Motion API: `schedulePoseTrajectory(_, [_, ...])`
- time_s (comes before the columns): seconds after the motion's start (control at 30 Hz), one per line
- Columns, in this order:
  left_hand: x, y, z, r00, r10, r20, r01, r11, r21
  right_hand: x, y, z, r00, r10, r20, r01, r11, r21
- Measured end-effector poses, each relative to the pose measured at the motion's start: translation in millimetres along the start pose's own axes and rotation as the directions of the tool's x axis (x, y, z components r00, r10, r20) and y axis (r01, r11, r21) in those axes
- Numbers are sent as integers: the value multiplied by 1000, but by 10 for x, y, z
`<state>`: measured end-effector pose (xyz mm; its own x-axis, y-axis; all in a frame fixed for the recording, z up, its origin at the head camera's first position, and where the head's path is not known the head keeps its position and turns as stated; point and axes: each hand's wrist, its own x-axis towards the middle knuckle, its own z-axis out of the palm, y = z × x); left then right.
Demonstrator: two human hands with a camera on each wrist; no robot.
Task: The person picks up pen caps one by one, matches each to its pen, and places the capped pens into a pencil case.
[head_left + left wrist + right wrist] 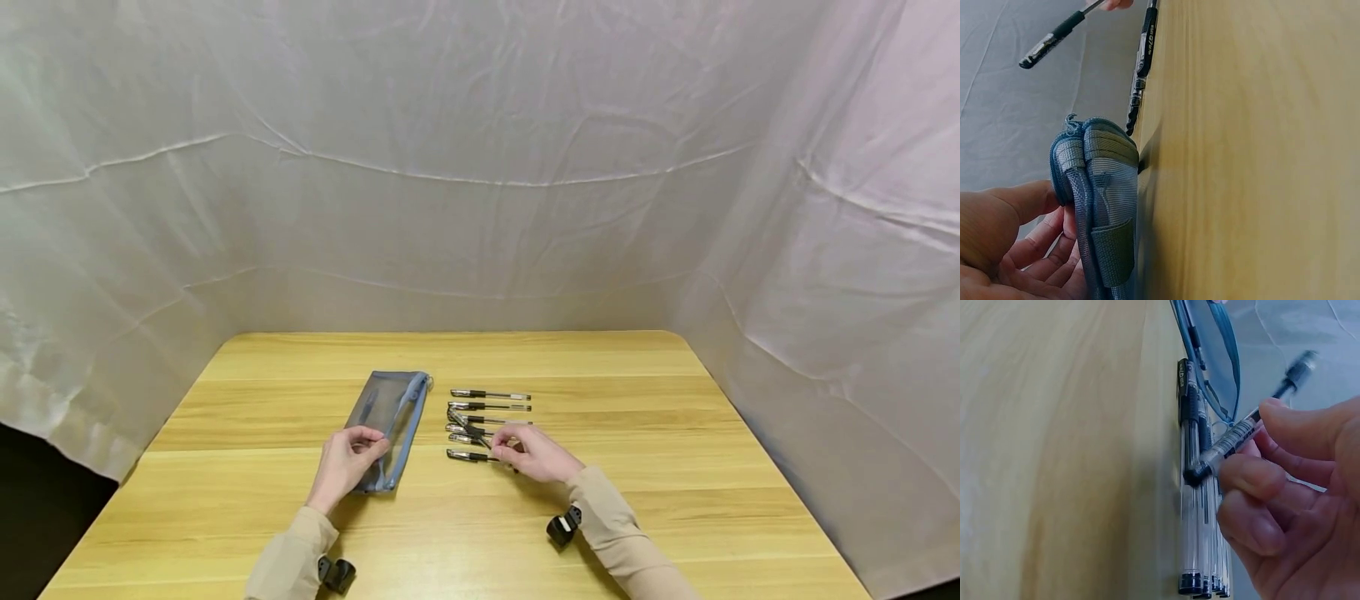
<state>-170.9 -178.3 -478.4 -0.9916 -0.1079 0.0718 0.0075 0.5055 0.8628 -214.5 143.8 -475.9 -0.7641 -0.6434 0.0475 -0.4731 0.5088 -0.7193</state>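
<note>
A blue-edged mesh pencil case (415, 417) lies left of centre on the table, its zip side toward the pens. My left hand (343, 467) pinches the case's upper edge between thumb and fingers, and in the left wrist view the case (1110, 200) stands puffed open. Through the mesh a dark pen (1196, 340) shows inside. Between thumb and fingers, my right hand (543, 457) pinches a clear gel pen (1235, 439) near its rear end. This pen is tilted, its capped end raised toward the case, above a row of similar pens (491, 394).
Several black-capped gel pens lie side by side on the wooden table (600, 383), caps pointing left toward the case. The nearest pen (467, 455) is partly hidden by my right hand. Pale cloth (480, 233) hangs behind and at both sides of the table.
</note>
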Motion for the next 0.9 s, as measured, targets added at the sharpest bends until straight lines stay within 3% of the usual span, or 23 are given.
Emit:
schedulePoseTrajectory(0.37, [-6,4,-5,1000,-5,1,5,1000,6,8,-19,25,1000,31,5,-31,988,152])
schedulePoseTrajectory(0.53, [-7,6,-4,1000,-3,3,3,1000,-1,5,-11,36,999,27,25,-33,958,284])
schedulePoseTrajectory(0.63, [-8,7,-3,1000,-3,4,3,1000,-2,19,-28,52,995,86,56,-102,907,409])
schedulePoseTrajectory(0.73, [-7,6,-2,1000,-3,1,3,1000,1,52,-63,80,984,156,88,-179,820,544])
schedulePoseTrajectory(0.8, [-5,5,-2,1000,0,-2,0,1000,6,86,-79,102,977,182,108,-209,765,609])
schedulePoseTrajectory(0.9, [-3,6,-2,1000,3,-4,-3,1000,11,159,-104,141,972,203,120,-231,711,664])
